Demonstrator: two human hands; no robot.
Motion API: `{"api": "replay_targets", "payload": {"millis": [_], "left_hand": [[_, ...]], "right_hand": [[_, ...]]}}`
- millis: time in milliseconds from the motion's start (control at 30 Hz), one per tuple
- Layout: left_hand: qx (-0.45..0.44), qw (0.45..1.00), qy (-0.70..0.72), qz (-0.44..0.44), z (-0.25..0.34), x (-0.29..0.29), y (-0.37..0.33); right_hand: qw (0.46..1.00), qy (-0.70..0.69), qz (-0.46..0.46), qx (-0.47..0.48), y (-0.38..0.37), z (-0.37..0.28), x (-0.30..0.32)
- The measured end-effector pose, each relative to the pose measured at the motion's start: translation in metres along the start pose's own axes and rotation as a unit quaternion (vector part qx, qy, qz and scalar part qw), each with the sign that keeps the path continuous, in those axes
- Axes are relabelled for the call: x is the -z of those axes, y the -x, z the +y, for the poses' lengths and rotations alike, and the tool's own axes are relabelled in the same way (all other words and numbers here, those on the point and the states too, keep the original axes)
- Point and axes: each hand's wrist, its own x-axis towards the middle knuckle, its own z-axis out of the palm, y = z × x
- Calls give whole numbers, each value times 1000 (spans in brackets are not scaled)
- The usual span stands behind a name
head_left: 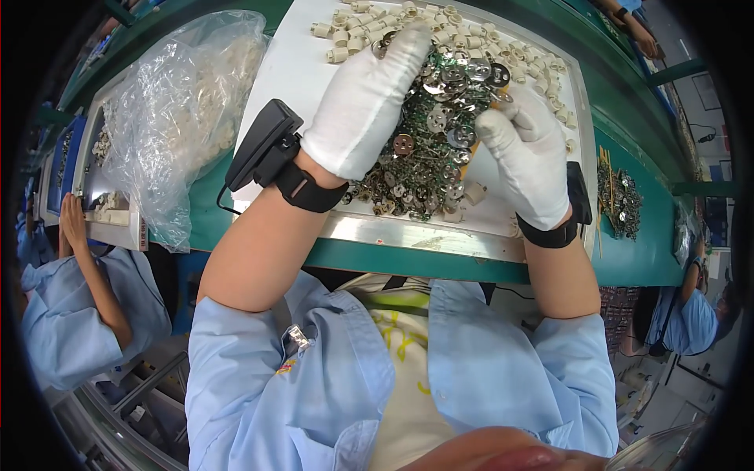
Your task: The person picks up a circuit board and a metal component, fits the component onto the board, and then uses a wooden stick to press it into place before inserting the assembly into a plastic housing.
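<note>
A heap of small metal discs with green circuit parts and wires (436, 118) lies in the middle of a white metal-rimmed tray (377, 228). My left hand (365, 110), in a white glove, rests along the heap's left side with its fingers stretched out flat toward the far edge. On the heap's right side my right hand (534, 149), also gloved, has its fingers curled in. A yellow-orange edge shows beside the right fingers; what they grip is mostly hidden. Many cream cylindrical caps (542, 74) lie spread behind and to the right of the heap.
A clear plastic bag of cream parts (204, 110) stands to the left. On the green table (652, 255) at right lies another pile of disc parts (620, 204) beside thin yellow sticks. A co-worker (86, 314) sits at left; other people are at the right edge.
</note>
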Motion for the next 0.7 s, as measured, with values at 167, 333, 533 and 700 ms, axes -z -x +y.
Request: {"api": "replay_targets", "payload": {"millis": [167, 333, 533, 700], "left_hand": [[-92, 986, 136, -32, -25, -13, -10], [-90, 987, 130, -17, -20, -14, -9], [15, 998, -2, 54, -6, 2, -7], [-3, 995, 85, 61, 34, -9, 9]], "right_hand": [[990, -138, 4, -26, 3, 3, -5], [980, -195, 29, -35, 2, 10, -9], [999, 27, 18, -41, -2, -1, -10], [979, 204, -4, -1, 0, 1, -7]]}}
